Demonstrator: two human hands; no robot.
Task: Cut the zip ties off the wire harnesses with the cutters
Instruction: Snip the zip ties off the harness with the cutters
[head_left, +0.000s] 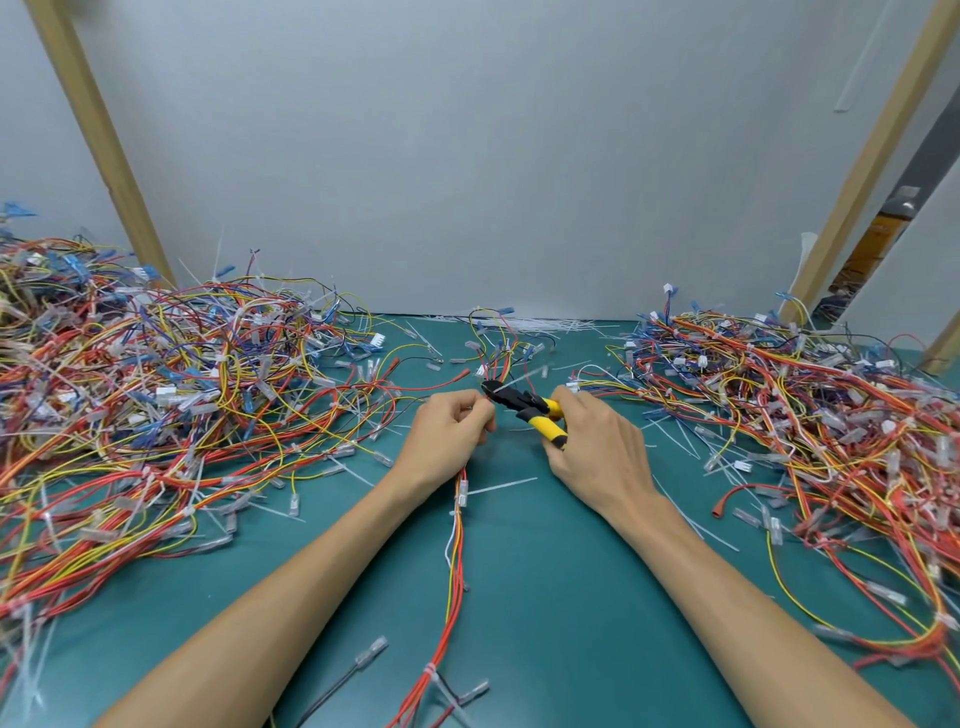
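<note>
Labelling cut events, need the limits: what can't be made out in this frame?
Head view only.
Tip of the cutters: too small and blurred to tell whether anything sits between the blades.
Grip of the left hand on the harness: fingertips hidden by the hand itself.
Cutter handles: partly covered by the right hand.
The left pile and right pile of wires: cut off by the frame edges.

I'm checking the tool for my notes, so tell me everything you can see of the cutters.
The cutters are small side cutters with a dark metal head and yellow handles trimmed black. The right hand grips the handles, holding the tool above the green table, nose pointing left towards the left hand, which pinches a wire harness. A white zip tie lies at the jaws; whether they bite it is unclear.
</note>
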